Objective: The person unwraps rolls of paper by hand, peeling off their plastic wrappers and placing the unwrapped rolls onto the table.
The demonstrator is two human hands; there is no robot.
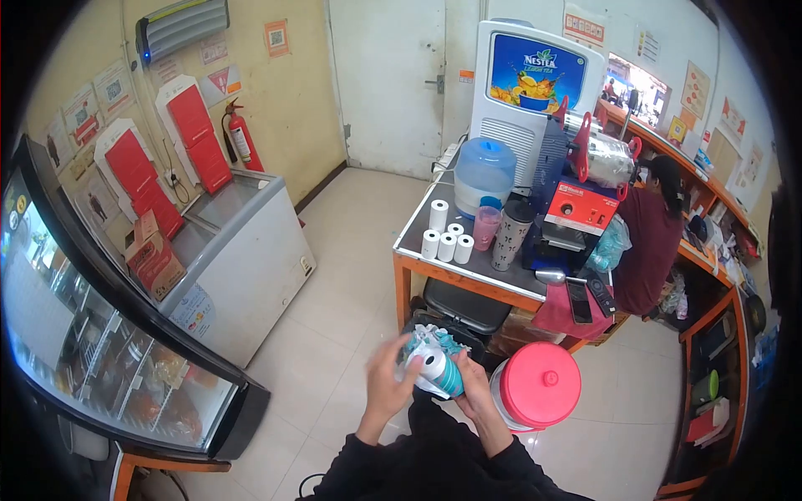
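Note:
My right hand grips a thermal paper roll in a teal and white wrapper. The roll's white end with its dark core hole faces left. Close by on the left is my left hand, its fingers smeared by motion, so I cannot tell whether they touch the roll. Just beyond both hands, a dark bin holds crumpled teal and white wrappers. Several bare white paper rolls stand upright at the table's left corner.
The table carries a water jug, a pink cup, a patterned tumbler, a red sealing machine and a phone. A pink-lidded container stands right of my hands. Another person sits behind the table. Freezers stand left.

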